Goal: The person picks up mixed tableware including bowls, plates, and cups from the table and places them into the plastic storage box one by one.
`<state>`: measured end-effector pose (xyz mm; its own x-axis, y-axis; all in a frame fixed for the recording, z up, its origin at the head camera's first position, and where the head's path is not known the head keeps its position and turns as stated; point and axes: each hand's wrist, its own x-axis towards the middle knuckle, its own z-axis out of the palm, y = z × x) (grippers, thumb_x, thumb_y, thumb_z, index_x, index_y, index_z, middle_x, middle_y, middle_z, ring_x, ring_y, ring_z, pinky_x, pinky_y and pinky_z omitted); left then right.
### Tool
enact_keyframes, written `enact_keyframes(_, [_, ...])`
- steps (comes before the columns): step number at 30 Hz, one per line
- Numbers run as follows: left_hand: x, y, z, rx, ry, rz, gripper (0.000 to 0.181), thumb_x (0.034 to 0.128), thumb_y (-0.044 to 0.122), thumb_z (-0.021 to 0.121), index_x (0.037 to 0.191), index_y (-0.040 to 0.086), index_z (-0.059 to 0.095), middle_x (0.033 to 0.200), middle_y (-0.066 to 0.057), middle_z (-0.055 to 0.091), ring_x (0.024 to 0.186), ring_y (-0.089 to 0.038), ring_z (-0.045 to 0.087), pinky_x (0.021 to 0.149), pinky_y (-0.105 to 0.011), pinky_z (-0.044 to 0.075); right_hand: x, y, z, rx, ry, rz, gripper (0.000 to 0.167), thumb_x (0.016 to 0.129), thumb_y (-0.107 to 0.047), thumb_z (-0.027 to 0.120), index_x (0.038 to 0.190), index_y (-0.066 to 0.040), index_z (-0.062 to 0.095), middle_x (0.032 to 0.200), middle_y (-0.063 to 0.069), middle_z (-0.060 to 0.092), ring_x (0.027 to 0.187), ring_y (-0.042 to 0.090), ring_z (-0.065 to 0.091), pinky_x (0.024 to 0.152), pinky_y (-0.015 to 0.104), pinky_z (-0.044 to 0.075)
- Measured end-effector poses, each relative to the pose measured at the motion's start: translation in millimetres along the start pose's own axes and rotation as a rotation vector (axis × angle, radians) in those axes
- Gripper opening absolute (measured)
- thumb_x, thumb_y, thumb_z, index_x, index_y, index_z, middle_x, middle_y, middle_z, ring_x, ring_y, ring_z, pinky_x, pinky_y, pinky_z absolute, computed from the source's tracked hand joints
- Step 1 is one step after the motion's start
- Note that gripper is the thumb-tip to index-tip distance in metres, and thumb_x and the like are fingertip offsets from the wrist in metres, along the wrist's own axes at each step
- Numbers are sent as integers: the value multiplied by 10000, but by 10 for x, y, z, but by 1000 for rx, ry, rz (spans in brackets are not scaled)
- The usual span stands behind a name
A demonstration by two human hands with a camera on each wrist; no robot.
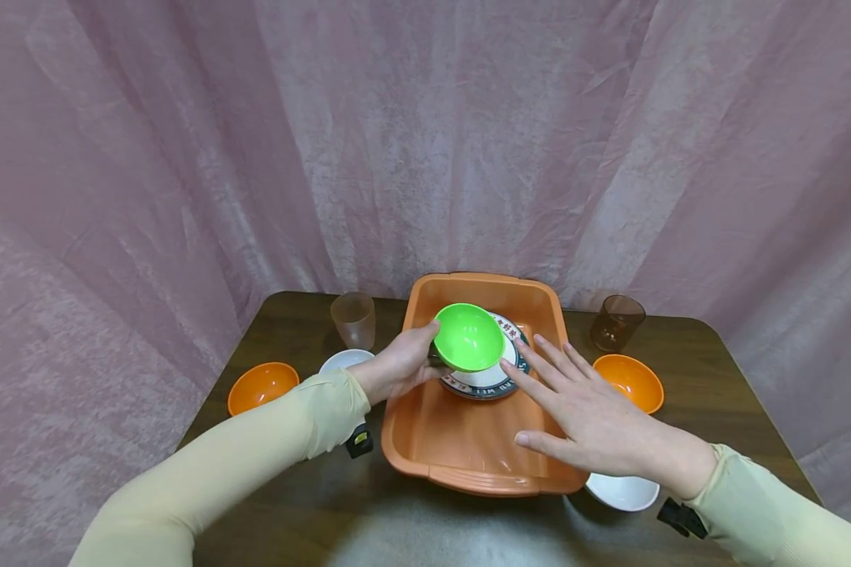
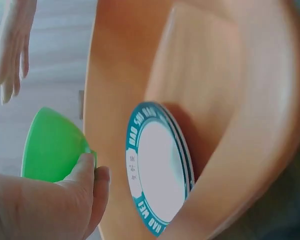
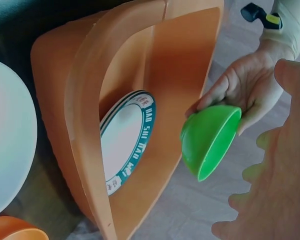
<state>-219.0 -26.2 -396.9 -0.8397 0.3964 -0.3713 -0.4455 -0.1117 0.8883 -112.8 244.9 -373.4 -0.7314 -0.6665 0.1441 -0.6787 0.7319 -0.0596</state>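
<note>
From where I operate, looking down through the head camera, I see a green bowl (image 1: 470, 337) held in the air above a stack of plates (image 1: 488, 379) inside an orange tub (image 1: 477, 453), which sits on a dark brown worktop (image 1: 284, 496). The left hand (image 1: 406, 361) pinches the side of the bowl, thumb near the rim and fingers curled against the outside. The right hand (image 1: 596, 417) holds nothing: its fingers are straight and spread over the tub's right side, close to the bowl in the head view. I judge the step in hand to be handling the bowl over the tub, best done with a firm but light pinch, since the smooth wall could slip. I would keep the bowl level, clear of the plates' rims, and ready the right hand to steady its free side if it tips. The bowl is bright lime green, rounded and glossy, small beside the plates, its inside bare with pale highlights. The plates beneath are white, with a dark green lettered band around the edge.
</note>
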Motion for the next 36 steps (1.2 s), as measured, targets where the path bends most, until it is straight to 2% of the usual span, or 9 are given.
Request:
enact_keyframes(3, [129, 38, 14, 25, 19, -7, 543, 1144, 314, 300, 1547, -48, 311, 1471, -272, 454, 1351, -366, 493, 1083, -498, 433, 4, 7, 15, -4, -19, 13, 827, 995, -659, 498, 1651, -242, 214, 1709, 88, 115, 1569, 280, -27, 1230, 548, 76])
enact_keyframes(7, [288, 102, 29, 59, 45, -51, 545, 1142, 312, 318, 1557, -40, 301, 1483, -260, 452, 1337, -345, 513, 1048, -478, 472, 11, 11, 35, -2, -43, 19, 821, 997, -669, 479, 1651, -254, 206, 1713, 64, 83, 1568, 261, -52, 1229, 554, 76])
enact_keyframes(11, [395, 148, 34, 115, 69, -88, 541, 1139, 304, 333, 1563, -31, 301, 1466, -247, 455, 1293, -326, 554, 991, -456, 522, 8, -5, 65, 17, -47, 13, 822, 995, -660, 497, 1651, -258, 207, 1712, 66, 91, 1568, 272, -45, 1221, 576, 87])
enact_keyframes(16, [499, 119, 41, 228, 92, -106, 524, 1136, 293, 340, 1533, -50, 342, 1375, -235, 502, 1169, -328, 635, 941, -454, 551, -11, -36, 124, 18, -41, 0, 819, 996, -659, 496, 1650, -248, 221, 1713, 56, 82, 1568, 286, -25, 1215, 584, 105])
enact_keyframes(20, [560, 87, 39, 313, 94, -126, 491, 1137, 272, 341, 1495, -61, 390, 1301, -220, 532, 1074, -316, 667, 908, -442, 568, -18, -58, 157, 20, -37, -7, 814, 996, -661, 492, 1646, -243, 239, 1712, 66, 91, 1568, 293, -5, 1211, 590, 125])
enact_keyframes(24, [590, 112, 53, 360, 106, -148, 458, 1135, 236, 341, 1481, -58, 402, 1268, -206, 523, 1013, -302, 673, 877, -420, 585, -30, -69, 172, 23, -40, -6, 811, 996, -684, 461, 1644, -247, 244, 1707, 80, 123, 1567, 300, 7, 1210, 586, 126])
enact_keyframes(31, [651, 169, 88, 378, 118, -186, 464, 1125, 165, 353, 1532, -58, 333, 1405, -232, 434, 1096, -348, 638, 898, -435, 577, -24, -49, 163, 10, -25, -10, 809, 996, -678, 469, 1643, -247, 244, 1706, 75, 127, 1567, 294, 18, 1215, 573, 126])
enact_keyframes(36, [710, 192, 104, 401, 112, -190, 446, 1106, 95, 377, 1517, -76, 346, 1384, -244, 452, 1073, -332, 632, 872, -427, 588, -15, -31, 150, 6, -24, -8, 814, 994, -678, 475, 1644, -246, 242, 1710, 42, 86, 1568, 290, 18, 1216, 570, 124])
